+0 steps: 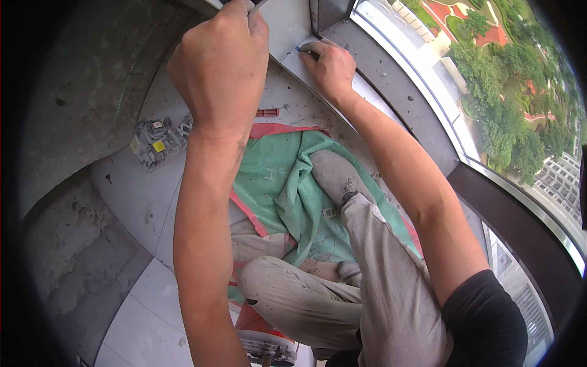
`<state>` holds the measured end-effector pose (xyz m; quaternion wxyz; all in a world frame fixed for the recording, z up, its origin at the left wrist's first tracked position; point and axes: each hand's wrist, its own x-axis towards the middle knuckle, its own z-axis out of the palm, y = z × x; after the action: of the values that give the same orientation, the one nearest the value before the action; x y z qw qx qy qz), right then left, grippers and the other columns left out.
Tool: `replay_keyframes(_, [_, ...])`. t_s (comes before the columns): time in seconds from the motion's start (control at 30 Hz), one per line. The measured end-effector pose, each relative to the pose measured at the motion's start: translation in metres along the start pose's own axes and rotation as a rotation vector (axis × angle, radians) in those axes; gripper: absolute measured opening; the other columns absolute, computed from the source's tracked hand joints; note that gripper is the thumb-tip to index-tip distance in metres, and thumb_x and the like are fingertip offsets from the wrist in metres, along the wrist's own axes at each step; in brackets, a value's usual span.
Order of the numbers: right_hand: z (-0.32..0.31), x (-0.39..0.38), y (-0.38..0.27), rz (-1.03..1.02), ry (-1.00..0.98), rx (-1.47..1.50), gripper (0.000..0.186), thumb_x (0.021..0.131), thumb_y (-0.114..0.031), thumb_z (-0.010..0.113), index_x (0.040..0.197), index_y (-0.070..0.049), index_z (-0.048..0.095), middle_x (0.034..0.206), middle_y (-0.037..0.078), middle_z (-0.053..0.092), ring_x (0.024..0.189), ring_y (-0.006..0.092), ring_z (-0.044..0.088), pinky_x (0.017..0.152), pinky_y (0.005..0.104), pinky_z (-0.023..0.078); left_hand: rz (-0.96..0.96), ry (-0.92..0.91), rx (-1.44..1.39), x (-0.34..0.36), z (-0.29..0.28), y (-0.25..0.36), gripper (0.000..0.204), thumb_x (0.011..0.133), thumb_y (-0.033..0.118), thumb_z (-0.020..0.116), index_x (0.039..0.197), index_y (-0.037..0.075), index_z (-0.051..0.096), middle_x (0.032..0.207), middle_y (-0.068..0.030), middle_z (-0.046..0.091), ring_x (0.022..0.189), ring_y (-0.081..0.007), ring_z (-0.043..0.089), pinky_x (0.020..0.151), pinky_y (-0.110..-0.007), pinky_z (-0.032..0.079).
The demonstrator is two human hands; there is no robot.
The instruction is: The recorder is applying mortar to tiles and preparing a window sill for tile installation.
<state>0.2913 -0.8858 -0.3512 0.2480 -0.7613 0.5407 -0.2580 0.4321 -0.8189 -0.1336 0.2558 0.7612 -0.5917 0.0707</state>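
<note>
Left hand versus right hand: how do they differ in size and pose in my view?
The left hand looks larger; the right hand looks smaller. The left hand reaches the picture's top edge, its fingertips hidden; the right hand lies below that edge, its fingers at a white ledge. Both are bare, with bent fingers.

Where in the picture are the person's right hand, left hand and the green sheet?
Right hand (335, 66): head view, back of the hand.
Left hand (220, 67): head view, back of the hand.
Green sheet (295, 194): head view, on its bunched folds.
</note>
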Motion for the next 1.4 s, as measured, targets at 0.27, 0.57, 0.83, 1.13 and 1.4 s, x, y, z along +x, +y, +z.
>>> replay_keyframes(0.27, [0.004, -0.002, -0.003, -0.004, 0.024, -0.005, 0.022, 0.097, -0.033, 0.08, 0.111, -0.016, 0.086, 0.108, 0.01, 0.079, 0.099, 0.0375, 0.076, 0.085, 0.0499, 0.06, 0.003, -0.018, 0.04, -0.001, -0.003, -0.003, 0.026, 0.103, 0.031, 0.076, 0.119, 0.012, 0.085, 0.083, -0.0121, 0.078, 0.076, -0.0348, 0.076, 0.074, -0.044, 0.06])
replay_keyframes(0.57, [0.006, -0.001, -0.004, 0.003, 0.039, 0.007, 0.02, 0.098, -0.031, 0.079, 0.11, -0.017, 0.085, 0.108, 0.009, 0.079, 0.099, 0.0378, 0.076, 0.085, 0.0499, 0.06, 0.03, -0.002, 0.064, 0.001, -0.001, -0.005, 0.028, 0.103, 0.031, 0.077, 0.12, 0.012, 0.085, 0.082, -0.0112, 0.077, 0.076, -0.0342, 0.076, 0.074, -0.044, 0.059])
replay_keyframes(0.83, [-0.001, -0.005, 0.002, -0.04, 0.008, 0.051, 0.024, 0.098, -0.029, 0.08, 0.116, -0.013, 0.081, 0.11, 0.011, 0.077, 0.1, 0.039, 0.075, 0.086, 0.0495, 0.06, 0.156, 0.109, -0.008, -0.021, -0.003, -0.018, 0.022, 0.1, 0.022, 0.083, 0.119, 0.011, 0.082, 0.082, -0.0115, 0.08, 0.072, -0.0332, 0.079, 0.064, -0.043, 0.06])
replay_keyframes(1.13, [-0.055, -0.004, -0.061, -0.02, 0.115, 0.481, 0.029, 0.107, -0.033, 0.076, 0.11, -0.006, 0.082, 0.103, 0.015, 0.076, 0.088, 0.0351, 0.073, 0.08, 0.0443, 0.059, -0.302, -0.125, -0.419, -0.061, 0.013, -0.048, 0.033, 0.101, 0.034, 0.087, 0.092, 0.003, 0.078, 0.072, -0.0095, 0.075, 0.057, -0.0201, 0.067, 0.058, -0.035, 0.053])
replay_keyframes(1.4, [-0.065, 0.021, -0.087, -0.093, 0.093, 0.595, 0.056, 0.105, -0.049, 0.078, 0.093, 0.004, 0.064, 0.091, 0.021, 0.068, 0.082, 0.0407, 0.063, 0.076, 0.05, 0.052, -0.276, -0.112, -0.408, -0.027, 0.03, -0.05, 0.036, 0.1, 0.036, 0.088, 0.093, 0.001, 0.08, 0.072, -0.0112, 0.076, 0.057, -0.0229, 0.066, 0.058, -0.038, 0.052])
